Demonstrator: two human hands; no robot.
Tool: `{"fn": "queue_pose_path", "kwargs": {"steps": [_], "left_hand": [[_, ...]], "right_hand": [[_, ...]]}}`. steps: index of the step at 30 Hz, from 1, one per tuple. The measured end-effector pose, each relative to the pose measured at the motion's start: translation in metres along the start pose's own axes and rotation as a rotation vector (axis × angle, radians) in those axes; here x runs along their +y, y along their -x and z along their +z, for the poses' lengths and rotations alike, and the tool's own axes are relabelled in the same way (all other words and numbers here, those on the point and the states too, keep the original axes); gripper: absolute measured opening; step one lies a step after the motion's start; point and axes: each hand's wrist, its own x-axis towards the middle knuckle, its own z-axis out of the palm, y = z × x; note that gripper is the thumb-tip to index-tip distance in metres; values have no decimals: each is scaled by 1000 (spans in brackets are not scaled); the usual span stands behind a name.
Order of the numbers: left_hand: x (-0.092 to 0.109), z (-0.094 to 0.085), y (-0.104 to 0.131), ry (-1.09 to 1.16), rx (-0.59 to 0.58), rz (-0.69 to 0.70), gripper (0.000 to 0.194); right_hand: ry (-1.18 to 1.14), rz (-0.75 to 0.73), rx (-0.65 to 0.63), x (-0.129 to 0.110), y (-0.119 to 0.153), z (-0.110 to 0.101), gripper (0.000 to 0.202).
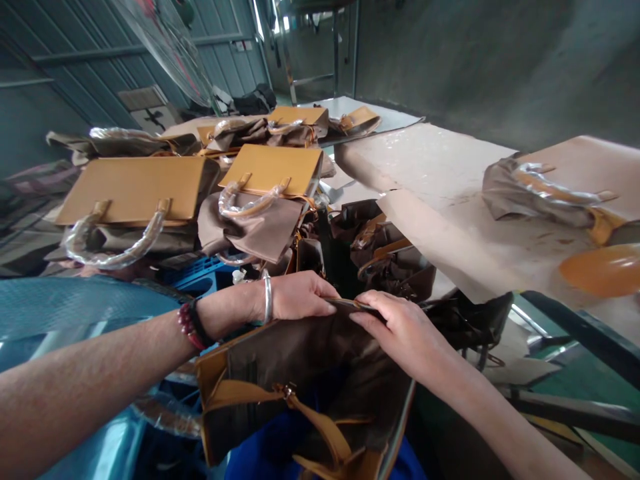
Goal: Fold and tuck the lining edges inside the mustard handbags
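A brown handbag (310, 353) with tan trim is held up in front of me, its top edge between my two hands. My left hand (300, 297), wearing a silver bangle, pinches that edge near the middle. Just to the right, my right hand (395, 320) grips the same edge between thumb and fingers. A tan strap (320, 427) with a small metal buckle hangs across the bag's near side. Part of a plastic-wrapped handle (167, 415) shows at the bag's left. The bag's lower part runs out of view.
Several tan and brown handbags (135, 190) with wrapped handles are piled at the left and back. A cardboard-covered table (440, 173) bears another bag (515, 190) at the right. More bags (395, 260) lie low beyond my hands. A blue plastic surface (100, 313) is at my left.
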Motion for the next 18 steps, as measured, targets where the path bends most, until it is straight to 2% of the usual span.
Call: {"fn": "queue_pose_path", "kwargs": {"steps": [10,18], "left_hand": [[-10,-9,0,-72,39,54,34],[-21,-16,0,6,15,51,34]], "right_hand": [[100,30,-2,-9,-14,6,20],[121,35,-20,-13,-23,9,25]]}}
